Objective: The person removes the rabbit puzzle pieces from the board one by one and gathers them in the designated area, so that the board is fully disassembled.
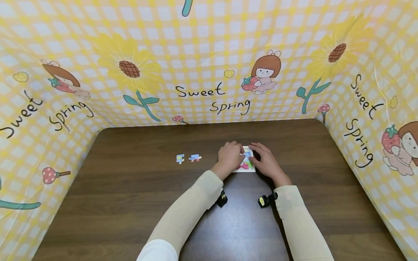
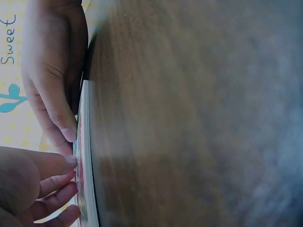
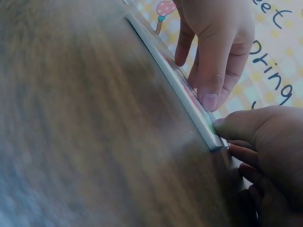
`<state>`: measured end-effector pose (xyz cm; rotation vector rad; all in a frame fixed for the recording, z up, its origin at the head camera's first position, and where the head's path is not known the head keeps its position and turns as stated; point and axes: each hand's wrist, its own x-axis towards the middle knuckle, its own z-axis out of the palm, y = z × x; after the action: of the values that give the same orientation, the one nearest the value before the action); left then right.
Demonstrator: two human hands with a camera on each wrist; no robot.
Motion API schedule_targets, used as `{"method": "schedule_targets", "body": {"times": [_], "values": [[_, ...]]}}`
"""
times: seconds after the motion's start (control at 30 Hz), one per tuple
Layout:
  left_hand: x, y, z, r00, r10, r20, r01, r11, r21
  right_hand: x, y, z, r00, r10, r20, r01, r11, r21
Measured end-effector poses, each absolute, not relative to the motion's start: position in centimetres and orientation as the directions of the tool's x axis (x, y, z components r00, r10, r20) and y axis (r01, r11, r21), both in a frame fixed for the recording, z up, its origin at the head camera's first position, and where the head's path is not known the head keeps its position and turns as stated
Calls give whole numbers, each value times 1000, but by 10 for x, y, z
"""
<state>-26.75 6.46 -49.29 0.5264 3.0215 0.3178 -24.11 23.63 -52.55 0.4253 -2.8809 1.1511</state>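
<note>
In the head view a small jigsaw puzzle board point(image 1: 245, 167) with a white rim and a colourful picture lies flat on the table. My left hand point(image 1: 230, 156) is over its left part, fingertips down on the picture; the left wrist view shows the thumb and fingers touching its surface. At the board's right side is my right hand point(image 1: 266, 161), its thumb point(image 3: 227, 125) resting on the picture and its fingers along the edge. Both hands cover much of the picture, and no loose piece shows between the fingers.
Two loose jigsaw pieces, a left one point(image 1: 180, 158) and a right one point(image 1: 195, 158), lie left of the board on the brown wooden table point(image 1: 130, 203). A yellow checked cloth point(image 1: 202, 54) stands round the back and sides.
</note>
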Motion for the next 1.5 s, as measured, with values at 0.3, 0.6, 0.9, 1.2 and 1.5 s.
{"method": "schedule_targets", "body": {"times": [0.3,0.6,0.9,1.2,1.5], "values": [[-267,60,-492,-942,336,-13,325,920,219,-240,233,-524,-961,-253,107,-257,688,-679],[-267,52,-492,-934,358,4,346,900,264,-241,234,-522,-964,-247,99,-248,696,-674],[-272,30,-490,-925,378,41,362,841,403,-238,235,-522,-965,-245,93,-241,689,-684],[-275,-5,-489,-935,347,75,345,840,419,-238,234,-525,-962,-250,105,-253,689,-679],[-265,-42,-488,-949,307,78,312,864,395,-237,234,-524,-962,-248,111,-255,683,-685]]}}
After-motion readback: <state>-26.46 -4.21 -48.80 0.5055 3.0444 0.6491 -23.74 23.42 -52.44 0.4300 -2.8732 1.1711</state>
